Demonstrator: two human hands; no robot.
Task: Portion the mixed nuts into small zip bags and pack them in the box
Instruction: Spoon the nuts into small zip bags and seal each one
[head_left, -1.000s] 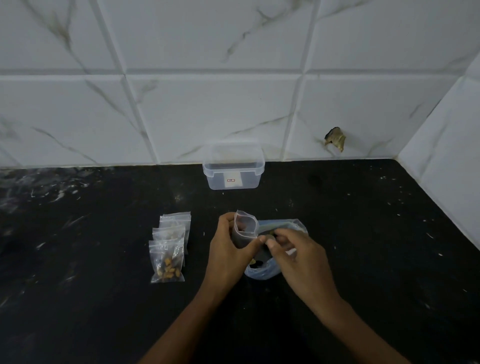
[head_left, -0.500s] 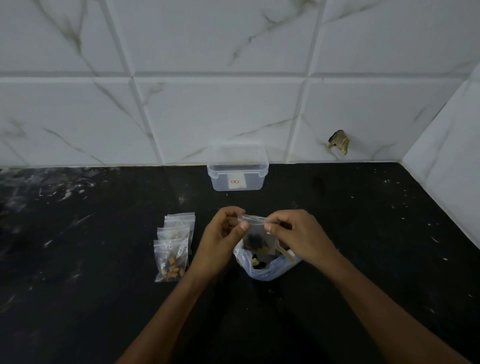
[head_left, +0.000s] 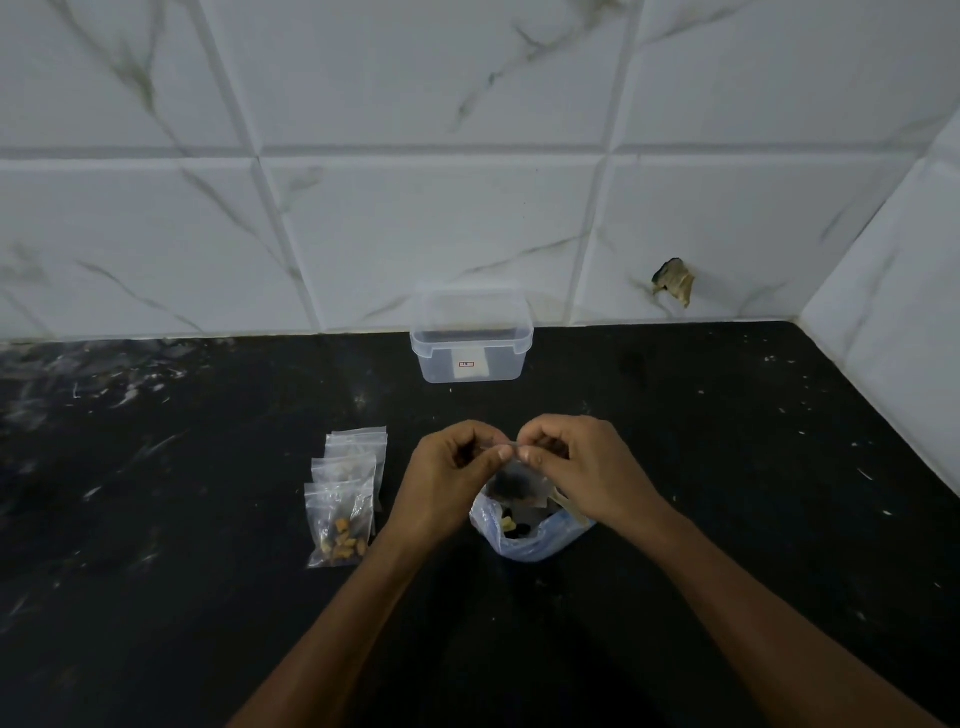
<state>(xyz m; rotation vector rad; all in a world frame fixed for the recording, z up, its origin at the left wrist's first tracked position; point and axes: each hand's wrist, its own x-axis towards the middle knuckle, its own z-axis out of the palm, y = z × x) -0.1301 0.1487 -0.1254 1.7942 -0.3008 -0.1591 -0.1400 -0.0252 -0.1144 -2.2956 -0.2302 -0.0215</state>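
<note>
Pinching the small clear plastic zip bag at its top strip, left hand and right hand seal it. Press evenly along the strip, above the larger open blue-tinted nut bag.

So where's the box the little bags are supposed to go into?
In the head view the clear plastic box stands at the back of the black counter, against the tiled wall, beyond both hands and apart from them.

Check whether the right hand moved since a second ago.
Yes: the right hand moved toward the clear plastic box, and now pinches the small clear zip bag.
</note>
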